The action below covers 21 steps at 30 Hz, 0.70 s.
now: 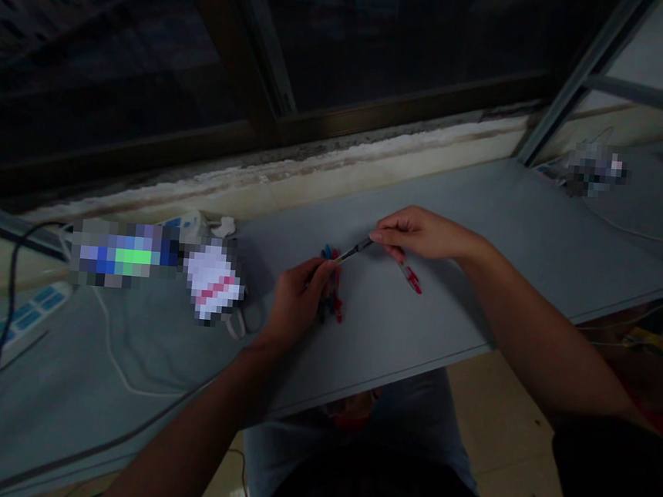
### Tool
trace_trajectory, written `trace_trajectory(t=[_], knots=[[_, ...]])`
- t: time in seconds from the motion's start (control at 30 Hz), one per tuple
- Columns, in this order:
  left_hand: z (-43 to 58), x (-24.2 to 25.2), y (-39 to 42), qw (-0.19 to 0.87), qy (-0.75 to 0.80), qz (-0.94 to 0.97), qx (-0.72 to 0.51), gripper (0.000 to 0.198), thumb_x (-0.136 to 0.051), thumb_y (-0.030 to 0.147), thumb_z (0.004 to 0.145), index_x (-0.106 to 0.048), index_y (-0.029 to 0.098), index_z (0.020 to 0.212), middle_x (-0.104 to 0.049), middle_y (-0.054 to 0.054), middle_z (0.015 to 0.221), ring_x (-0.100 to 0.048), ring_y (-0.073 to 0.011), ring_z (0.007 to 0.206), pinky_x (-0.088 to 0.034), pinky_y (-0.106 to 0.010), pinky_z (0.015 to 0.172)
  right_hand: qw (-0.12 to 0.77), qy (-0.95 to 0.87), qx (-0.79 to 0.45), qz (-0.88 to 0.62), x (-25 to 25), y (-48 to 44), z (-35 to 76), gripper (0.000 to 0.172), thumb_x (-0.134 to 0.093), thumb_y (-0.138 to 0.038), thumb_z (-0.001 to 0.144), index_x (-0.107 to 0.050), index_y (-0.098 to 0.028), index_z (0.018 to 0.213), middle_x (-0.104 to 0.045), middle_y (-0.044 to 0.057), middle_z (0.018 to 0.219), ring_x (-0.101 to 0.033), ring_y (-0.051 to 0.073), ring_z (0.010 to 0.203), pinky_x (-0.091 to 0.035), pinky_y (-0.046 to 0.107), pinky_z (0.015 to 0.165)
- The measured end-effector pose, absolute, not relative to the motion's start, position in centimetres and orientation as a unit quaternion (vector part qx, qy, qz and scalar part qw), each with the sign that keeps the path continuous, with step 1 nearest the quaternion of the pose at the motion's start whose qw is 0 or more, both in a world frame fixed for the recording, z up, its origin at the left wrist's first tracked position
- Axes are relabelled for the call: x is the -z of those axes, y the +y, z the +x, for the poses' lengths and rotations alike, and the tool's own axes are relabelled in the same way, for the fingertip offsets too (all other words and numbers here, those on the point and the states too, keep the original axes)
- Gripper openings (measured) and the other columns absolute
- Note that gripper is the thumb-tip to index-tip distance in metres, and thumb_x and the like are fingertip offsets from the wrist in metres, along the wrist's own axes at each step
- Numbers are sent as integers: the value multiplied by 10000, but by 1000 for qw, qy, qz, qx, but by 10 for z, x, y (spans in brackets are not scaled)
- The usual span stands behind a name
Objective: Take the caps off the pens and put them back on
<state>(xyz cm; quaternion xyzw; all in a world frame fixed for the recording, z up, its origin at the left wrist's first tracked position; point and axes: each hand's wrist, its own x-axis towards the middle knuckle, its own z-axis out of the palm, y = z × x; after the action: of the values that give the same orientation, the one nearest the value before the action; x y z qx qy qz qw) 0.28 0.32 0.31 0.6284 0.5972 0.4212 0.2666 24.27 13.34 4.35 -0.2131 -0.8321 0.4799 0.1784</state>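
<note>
My left hand and my right hand meet over a grey board, both gripping a slim dark pen that runs between them. The fingers of my right hand pinch its far end, while its near end disappears into my left fist. Below my left hand lies a small bunch of red and blue pens or clips, partly hidden by that hand. A red-tipped item lies just under my right hand, on the board.
A blurred white packet with a pink stripe and a blurred colourful object stand left of my hands. A blue-and-white power strip, white and black cables, and a window frame surround the board. My legs show beneath it.
</note>
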Motion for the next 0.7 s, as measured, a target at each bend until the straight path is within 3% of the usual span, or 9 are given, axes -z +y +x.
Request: trace_trajectory(t=[0.2, 0.33, 0.4, 0.53, 0.7], knots=[[3, -6, -5, 203, 605, 656, -404, 307, -554, 391, 1022, -762, 177, 950, -627, 13, 595, -566, -132, 545, -458, -243, 551, 215, -788, -526, -239, -49, 125, 238, 592, -596, -615, 982, -504, -187, 583, -446, -61, 446, -387, 67, 453, -351, 234, 534], [9, -5, -11, 181, 547, 714, -397, 350, -616, 370, 1003, -690, 190, 1294, -712, 14, 760, -648, -122, 635, -532, -232, 652, 285, -715, -569, -290, -41, 125, 226, 498, -683, -546, 934, -551, -182, 622, -504, -59, 449, -418, 66, 407, -361, 226, 478], [13, -5, -13, 191, 487, 766, -373, 387, -651, 343, 994, -653, 214, 1359, -741, -9, 889, -686, -124, 718, -555, -238, 722, 309, -685, -583, -308, -38, 126, 222, 468, -721, -503, 910, -553, -175, 621, -526, -58, 466, -438, 59, 408, -353, 213, 456], [18, -5, -14, 181, 390, 842, -325, 174, -655, 333, 1021, -731, 215, 1123, -751, -43, 946, -714, -157, 850, -577, -268, 811, 263, -690, -611, -285, -34, 127, 219, 434, -739, -433, 905, -579, -156, 611, -555, -52, 495, -473, 51, 434, -377, 197, 468], [21, -6, -17, 104, 328, 888, -304, 196, -593, 350, 1061, -712, 199, 1022, -745, -41, 859, -694, -169, 829, -579, -294, 807, 205, -713, -610, -278, -29, 125, 215, 406, -722, -407, 912, -609, -144, 626, -575, -40, 492, -502, 61, 435, -406, 202, 477]])
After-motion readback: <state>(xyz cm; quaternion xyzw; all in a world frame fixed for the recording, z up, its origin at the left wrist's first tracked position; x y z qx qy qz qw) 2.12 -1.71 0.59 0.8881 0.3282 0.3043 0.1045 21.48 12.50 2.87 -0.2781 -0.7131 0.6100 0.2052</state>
